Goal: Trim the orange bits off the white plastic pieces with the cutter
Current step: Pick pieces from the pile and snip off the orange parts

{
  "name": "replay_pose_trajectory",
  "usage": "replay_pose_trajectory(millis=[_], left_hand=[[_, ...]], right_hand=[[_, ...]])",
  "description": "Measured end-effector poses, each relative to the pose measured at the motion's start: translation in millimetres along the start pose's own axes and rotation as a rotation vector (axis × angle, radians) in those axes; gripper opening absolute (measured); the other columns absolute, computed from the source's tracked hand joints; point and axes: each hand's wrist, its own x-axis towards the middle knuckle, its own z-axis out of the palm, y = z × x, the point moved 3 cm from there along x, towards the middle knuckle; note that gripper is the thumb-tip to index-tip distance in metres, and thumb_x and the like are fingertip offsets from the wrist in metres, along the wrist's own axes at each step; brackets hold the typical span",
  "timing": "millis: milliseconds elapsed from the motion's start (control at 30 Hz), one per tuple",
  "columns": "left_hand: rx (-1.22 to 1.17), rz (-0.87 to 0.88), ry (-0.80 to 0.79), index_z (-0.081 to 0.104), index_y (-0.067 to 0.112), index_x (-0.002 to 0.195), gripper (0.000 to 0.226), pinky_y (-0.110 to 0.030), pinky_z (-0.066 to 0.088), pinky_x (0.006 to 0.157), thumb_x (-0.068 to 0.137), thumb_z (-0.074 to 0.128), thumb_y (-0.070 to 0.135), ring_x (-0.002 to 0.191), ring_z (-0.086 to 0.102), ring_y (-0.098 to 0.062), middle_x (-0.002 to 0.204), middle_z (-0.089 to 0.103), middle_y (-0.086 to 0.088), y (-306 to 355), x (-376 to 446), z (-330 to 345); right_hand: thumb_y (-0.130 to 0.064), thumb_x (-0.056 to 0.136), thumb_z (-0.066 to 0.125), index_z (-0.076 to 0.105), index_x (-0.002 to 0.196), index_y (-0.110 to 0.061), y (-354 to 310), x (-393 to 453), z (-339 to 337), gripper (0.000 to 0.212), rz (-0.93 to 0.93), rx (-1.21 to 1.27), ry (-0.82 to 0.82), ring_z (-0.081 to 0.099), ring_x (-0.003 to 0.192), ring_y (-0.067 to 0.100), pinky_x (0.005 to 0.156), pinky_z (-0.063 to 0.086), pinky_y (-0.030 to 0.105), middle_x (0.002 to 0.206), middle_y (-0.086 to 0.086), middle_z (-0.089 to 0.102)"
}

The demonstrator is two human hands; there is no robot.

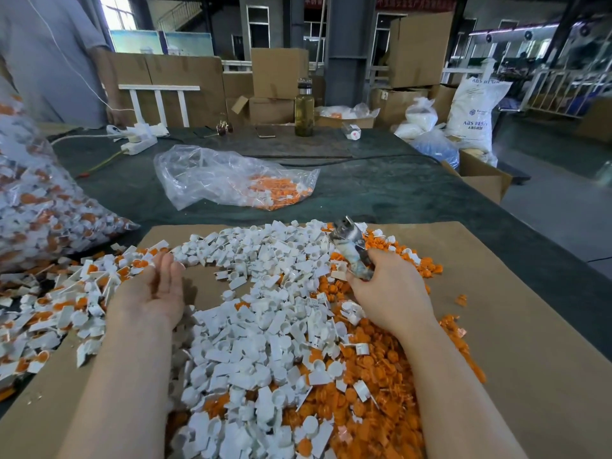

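Left hand (155,289) open, palm up (empty); right hand (387,293) gripping the cutter (351,250) over white pieces (265,326).

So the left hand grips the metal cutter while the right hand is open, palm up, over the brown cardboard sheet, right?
Sides swapped. The head view shows the right hand gripping the metal cutter, while the left hand is open, palm up, over the brown cardboard sheet.

Single head-worn wide-angle view, facing forward and down, close over the cardboard sheet (496,326)
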Motion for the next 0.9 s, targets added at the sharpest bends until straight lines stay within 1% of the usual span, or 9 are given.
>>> replay_pose_trajectory(millis=[167,267,367,467,600,700,767,833,900], left_hand=[[-0.061,0.059,0.017,0.056,0.009,0.134,0.034,-0.022,0.061,0.072,0.101,0.052,0.006,0.086,0.073,-0.010,0.104,0.072,-0.005,6.9,5.4,-4.8],[-0.054,0.077,0.000,0.061,0.003,0.123,0.026,-0.024,0.061,0.070,0.097,0.057,0.004,0.081,0.075,-0.012,0.097,0.074,-0.009,5.7,-1.8,-3.4],[0.239,0.076,-0.049,0.068,0.005,0.104,0.013,-0.018,0.059,0.064,0.093,0.065,0.011,0.072,0.074,-0.006,0.081,0.078,-0.004,-0.5,-12.1,2.9],[0.540,0.135,-0.153,0.068,0.012,0.099,0.007,-0.017,0.055,0.054,0.093,0.065,0.012,0.064,0.070,-0.002,0.078,0.077,0.003,-10.6,-15.8,11.3],[1.000,0.313,-0.225,0.072,0.020,0.095,0.009,-0.028,0.054,0.069,0.090,0.070,0.013,0.078,0.066,-0.012,0.090,0.075,0.000,-26.2,-18.5,16.9],[1.350,0.511,-0.367,0.070,0.033,0.087,0.016,-0.020,0.044,0.066,0.092,0.069,0.018,0.083,0.062,-0.004,0.091,0.069,0.013,-40.6,-29.3,22.2],[1.523,0.601,-0.444,0.070,0.035,0.090,0.016,-0.015,0.039,0.063,0.093,0.067,0.020,0.082,0.060,0.002,0.094,0.066,0.020,-50.0,-32.8,24.4],[1.673,0.649,-0.489,0.072,0.032,0.102,0.013,-0.015,0.043,0.064,0.095,0.064,0.024,0.078,0.063,-0.001,0.098,0.066,0.016,-58.3,-34.0,24.7],[1.853,0.739,-0.516,0.069,0.032,0.114,0.021,-0.020,0.046,0.073,0.097,0.060,0.023,0.078,0.062,-0.008,0.105,0.063,0.009,-64.8,-33.7,24.6]], right_hand=[[-0.032,0.087,0.061,0.047,0.069,-0.028,3.1,0.4,5.1,0.024,0.020,-0.032,-0.090,0.051,0.061,0.008,0.046,0.033,0.023,0.069,-0.010,0.054],[-0.031,0.085,0.060,0.053,0.077,-0.027,-0.7,0.4,11.1,0.012,-0.011,-0.071,-0.117,0.052,0.064,0.008,0.046,0.034,0.023,0.072,-0.010,0.055],[-0.029,0.082,0.061,0.051,0.076,-0.028,-6.4,0.4,16.3,0.012,-0.054,-0.096,-0.110,0.047,0.060,0.005,0.045,0.032,0.023,0.069,-0.011,0.050],[-0.027,0.081,0.060,0.055,0.079,-0.026,-11.7,-0.8,21.6,0.005,-0.092,-0.121,-0.124,0.050,0.062,0.010,0.045,0.033,0.024,0.069,-0.011,0.052],[-0.023,0.079,0.059,0.056,0.084,-0.026,-17.1,-2.6,26.3,0.007,-0.132,-0.187,-0.128,0.050,0.066,0.015,0.045,0.032,0.023,0.070,-0.011,0.051],[-0.024,0.081,0.061,0.055,0.088,-0.028,-17.7,-2.2,26.6,0.010,-0.118,-0.205,-0.142,0.047,0.065,0.014,0.044,0.028,0.022,0.071,-0.012,0.048],[-0.026,0.081,0.062,0.059,0.095,-0.027,-17.3,-2.3,26.5,0.014,-0.116,-0.216,-0.155,0.048,0.069,0.015,0.045,0.027,0.023,0.076,-0.010,0.050],[-0.027,0.081,0.063,0.060,0.100,-0.027,-17.4,-2.7,26.6,0.019,-0.124,-0.225,-0.173,0.048,0.072,0.015,0.046,0.028,0.023,0.084,-0.008,0.054],[-0.029,0.082,0.063,0.058,0.098,-0.027,-18.6,-3.2,26.5,0.018,-0.141,-0.231,-0.181,0.047,0.075,0.015,0.047,0.029,0.024,0.091,-0.007,0.057]])
